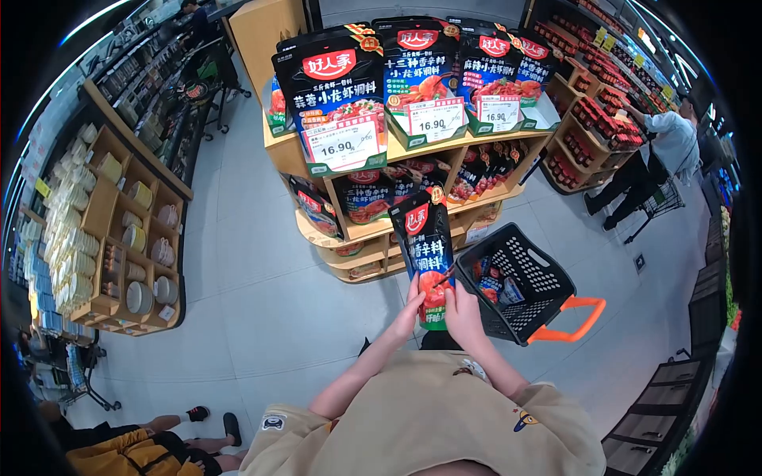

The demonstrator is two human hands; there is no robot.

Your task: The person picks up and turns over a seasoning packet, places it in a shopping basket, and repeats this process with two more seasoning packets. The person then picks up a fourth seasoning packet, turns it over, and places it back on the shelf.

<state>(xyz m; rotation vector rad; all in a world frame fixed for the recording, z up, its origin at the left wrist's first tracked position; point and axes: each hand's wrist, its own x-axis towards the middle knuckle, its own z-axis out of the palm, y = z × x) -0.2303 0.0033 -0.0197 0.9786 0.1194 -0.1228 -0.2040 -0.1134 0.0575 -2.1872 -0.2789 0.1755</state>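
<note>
Both my hands hold one black seasoning pouch [423,234] upright in front of me, its printed front with a crayfish picture facing me. My left hand [410,303] grips its lower left edge, fingers mostly behind it. On the lower right edge, my right hand [463,308] is closed with the thumb on the front. Just beyond the pouch stands a curved wooden display shelf [357,232] with similar black pouches [329,87] on top and in its compartments. Right beside my right hand is a black shopping basket [548,289] with an orange handle [575,319] and several packets inside.
White price cards [343,147] stand before the top pouches. Crockery fills a shelf [111,262] on the left. At right, a person [667,147] stands by a cart [659,202] near shelves of red jars [607,119]. Another person in yellow [131,456] is at lower left.
</note>
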